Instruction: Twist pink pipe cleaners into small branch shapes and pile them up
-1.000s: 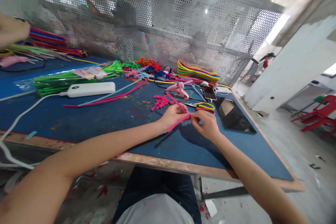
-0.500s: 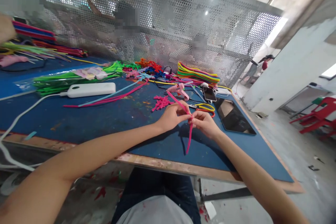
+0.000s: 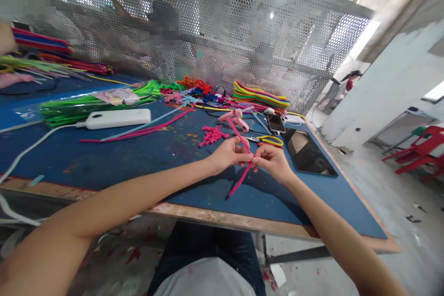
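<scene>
A bright pink pipe cleaner (image 3: 239, 182) is pinched between my two hands above the blue tabletop (image 3: 194, 185). My left hand (image 3: 229, 155) closes on it from the left, and my right hand (image 3: 272, 162) grips it from the right, fingertips almost touching. One end slants up past my left fingers; the other hangs down toward the table's front edge. The pinched middle is partly hidden by my fingers. Just beyond my left hand lies a small heap of twisted pink pieces (image 3: 212, 135). Scissors (image 3: 270, 141) with yellow and orange handles lie behind my right hand.
A pink glue gun (image 3: 236, 118), a phone (image 3: 276, 123) and a tablet (image 3: 310, 152) lie beyond and right. Leftward are a white power strip (image 3: 118, 119), loose pink pipe cleaners (image 3: 152, 130) and bagged green ones (image 3: 69, 110). A perforated metal screen (image 3: 222, 27) borders the back.
The lower end of the pink pipe cleaner has swung left, and the upper end has shifted slightly right. Both hands stay in nearly the same place, still pinching it.
</scene>
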{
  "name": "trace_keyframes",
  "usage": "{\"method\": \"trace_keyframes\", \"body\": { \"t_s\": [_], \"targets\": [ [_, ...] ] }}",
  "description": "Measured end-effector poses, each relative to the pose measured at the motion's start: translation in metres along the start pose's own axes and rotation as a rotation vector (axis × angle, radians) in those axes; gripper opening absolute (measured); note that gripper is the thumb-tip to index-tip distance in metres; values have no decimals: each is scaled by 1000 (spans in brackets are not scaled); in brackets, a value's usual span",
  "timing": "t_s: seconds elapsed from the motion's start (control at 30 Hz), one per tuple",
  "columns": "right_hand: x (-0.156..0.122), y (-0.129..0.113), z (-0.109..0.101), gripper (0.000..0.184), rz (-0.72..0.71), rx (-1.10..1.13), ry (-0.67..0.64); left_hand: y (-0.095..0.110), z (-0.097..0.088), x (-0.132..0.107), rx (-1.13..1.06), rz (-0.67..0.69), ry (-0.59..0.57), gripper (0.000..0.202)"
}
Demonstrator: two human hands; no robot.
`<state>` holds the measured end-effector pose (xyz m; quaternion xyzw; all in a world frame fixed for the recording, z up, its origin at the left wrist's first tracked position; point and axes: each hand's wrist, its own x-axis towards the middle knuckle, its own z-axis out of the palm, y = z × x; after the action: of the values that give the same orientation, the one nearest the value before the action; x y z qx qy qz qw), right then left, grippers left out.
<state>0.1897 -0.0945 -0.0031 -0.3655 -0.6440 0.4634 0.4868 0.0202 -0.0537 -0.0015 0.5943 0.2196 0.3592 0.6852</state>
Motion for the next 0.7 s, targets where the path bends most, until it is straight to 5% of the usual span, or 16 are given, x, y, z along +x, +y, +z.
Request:
{"method": "trace_keyframes", "body": {
  "t_s": [0.2, 0.4, 0.7],
  "targets": [
    [6, 8, 1, 19, 30, -1, 173, -1, -1, 2, 52, 19, 181, 31],
    [3, 11, 10, 24, 167, 56, 171, 0, -3, 2, 106, 46, 253, 31],
    [2, 6, 11, 22, 313, 232, 186, 1, -18, 12, 332, 170, 37, 26]
  ]
}}
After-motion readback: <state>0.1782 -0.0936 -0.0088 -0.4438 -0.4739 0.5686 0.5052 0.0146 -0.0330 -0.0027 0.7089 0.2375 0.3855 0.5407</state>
